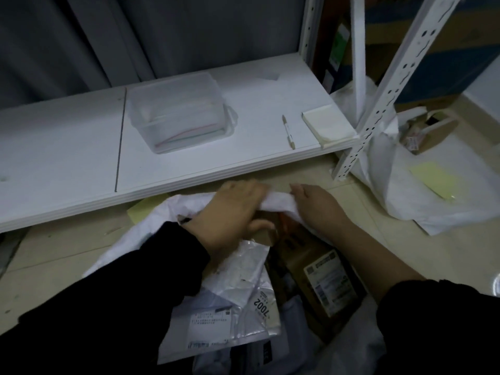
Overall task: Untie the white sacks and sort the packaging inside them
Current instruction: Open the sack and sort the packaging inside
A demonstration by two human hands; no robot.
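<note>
So the white sack (278, 200) is on the floor at about 6 o'clock in the view, just in front of the low white shelf (81, 147), with its mouth already open. Both grips are clenched on the rolled far rim: left hand (232, 209) wrapped over it with the thumb underneath, right hand (319, 209) curled on the roll just beside it, at the left's 3 o'clock. My guess is the step is rolling the rim down so the stuff inside is easy to reach. Tip: roll evenly with both hands and work round the mouth instead of yanking one spot, or it'll likely flop back over. The silver mailer (243, 280) and labelled cardboard box (319, 282) lie right under the wrists, so don't trap them in the fold. A second sack (405, 204) sits at 3 o'clock by the shelf post
</note>
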